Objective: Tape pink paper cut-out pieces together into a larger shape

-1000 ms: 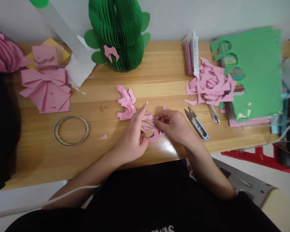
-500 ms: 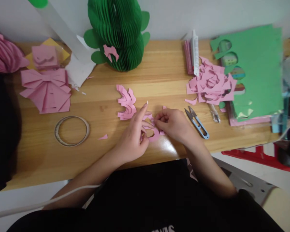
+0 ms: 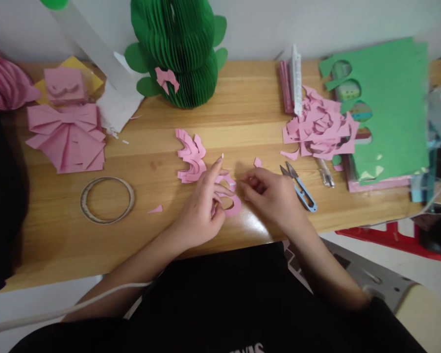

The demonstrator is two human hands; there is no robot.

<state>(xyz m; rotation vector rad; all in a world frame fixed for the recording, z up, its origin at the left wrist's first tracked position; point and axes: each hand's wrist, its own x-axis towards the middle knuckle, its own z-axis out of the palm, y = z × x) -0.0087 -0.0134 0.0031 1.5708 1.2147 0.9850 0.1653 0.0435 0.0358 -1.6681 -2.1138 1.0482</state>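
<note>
My left hand point(image 3: 202, 203) rests on a curved pink paper cutout point(image 3: 232, 202) near the table's front edge, its fingers pinched on the piece and the forefinger stretched out. My right hand point(image 3: 274, 193) sits just right of that cutout, fingers curled together, a small gap apart from it; whether anything is between the fingertips I cannot make out. A stack of similar pink curved cutouts point(image 3: 190, 156) lies just behind my left hand. Small blue thread snips point(image 3: 300, 187) lie right beside my right hand. A tiny pink scrap point(image 3: 257, 162) lies behind it.
A green honeycomb paper figure point(image 3: 180, 49) with a pink bow stands at the back. Pink offcuts point(image 3: 321, 128) and green sheets point(image 3: 387, 105) fill the right. A tape ring point(image 3: 107, 199) and pink folded bows point(image 3: 68, 137) lie at the left of the wooden table point(image 3: 250, 108).
My right hand has drawn back to the right, away from the pink cutout it was touching. My left hand stays on the cutout.
</note>
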